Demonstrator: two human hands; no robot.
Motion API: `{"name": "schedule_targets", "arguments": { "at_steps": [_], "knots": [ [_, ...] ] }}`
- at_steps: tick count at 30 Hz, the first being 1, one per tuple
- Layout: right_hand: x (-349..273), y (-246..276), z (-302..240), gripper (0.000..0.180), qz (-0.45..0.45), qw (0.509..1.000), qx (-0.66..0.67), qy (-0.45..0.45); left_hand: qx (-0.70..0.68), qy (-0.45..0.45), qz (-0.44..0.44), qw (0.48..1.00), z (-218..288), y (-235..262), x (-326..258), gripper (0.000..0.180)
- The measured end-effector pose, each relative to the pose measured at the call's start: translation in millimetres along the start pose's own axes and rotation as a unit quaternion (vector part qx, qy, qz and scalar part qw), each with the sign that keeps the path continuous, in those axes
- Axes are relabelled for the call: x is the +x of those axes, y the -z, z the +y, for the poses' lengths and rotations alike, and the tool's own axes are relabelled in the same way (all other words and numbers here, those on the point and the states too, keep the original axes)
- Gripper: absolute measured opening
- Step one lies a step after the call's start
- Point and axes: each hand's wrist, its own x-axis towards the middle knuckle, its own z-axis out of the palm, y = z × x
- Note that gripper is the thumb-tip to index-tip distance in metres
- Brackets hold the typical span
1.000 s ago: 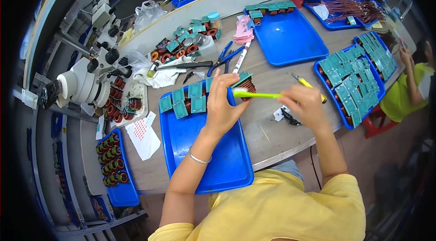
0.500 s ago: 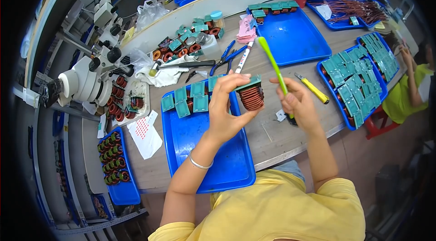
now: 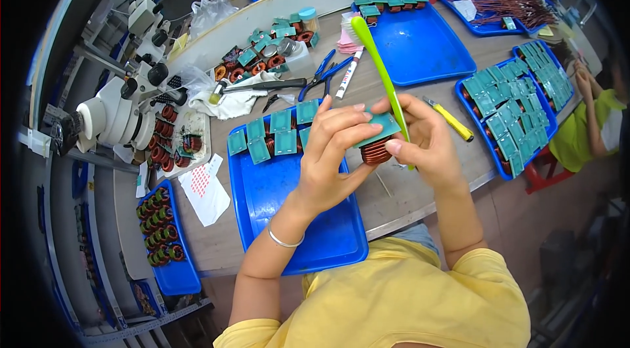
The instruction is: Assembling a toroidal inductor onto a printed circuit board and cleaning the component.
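Note:
A copper-wound coil (image 3: pixel 377 152) with a green square plate (image 3: pixel 386 126) on top is held between the fingers and thumb of my left hand (image 3: pixel 328 158). My right hand (image 3: pixel 430 144) grips a bright green brush (image 3: pixel 378 59), its bristled head pointing up and away from the coil. The right thumb rests against the coil's side, so both hands are at the piece. Below my left hand lies a blue tray (image 3: pixel 298 217) with several similar coils under green plates (image 3: pixel 283 120) along its far edge. Part of the brush's lower handle is hidden behind my right fingers.
A yellow utility knife (image 3: pixel 453 122), a white marker (image 3: pixel 349 74) and blue-handled pliers (image 3: pixel 321 74) lie beyond my hands. Trays of plated coils (image 3: pixel 512 112) stand at the right. At the left are a microscope (image 3: pixel 115 112) and a narrow blue tray (image 3: pixel 178 277). Other people sit nearby.
My right hand has moved left to the coil, bringing the brush closer. The coil has tilted so its green plate faces up more, and my left fingers now lie over the plate.

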Motion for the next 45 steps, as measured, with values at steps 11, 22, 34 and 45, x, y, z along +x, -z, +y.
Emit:
{"name": "schedule_targets", "arguments": {
  "at_steps": [11, 22, 34, 45],
  "knots": [
    [0.2, 3.6, 6.8, 0.036, 0.001, 0.998, -0.048, 0.041, 0.070, -0.030, -0.014, 0.997, 3.2, 1.9, 1.3, 0.050],
    [8.4, 23.0, -12.9, 0.030, -0.080, 0.992, -0.088, -0.052, -0.019, 0.040, -0.088, 0.995, 7.1, 17.1, 12.7, 0.048],
    [12.5, 25.2, -7.2, 0.032, -0.080, 0.979, -0.175, -0.061, 0.026, 0.027, -0.134, 0.990, 12.2, 19.3, 16.4, 0.048],
    [-8.8, 52.1, 8.5, 0.026, 0.080, 0.853, -0.496, 0.139, 0.095, 0.075, 0.006, 0.993, -6.5, 12.6, 7.3, 0.043]
  ]
}}
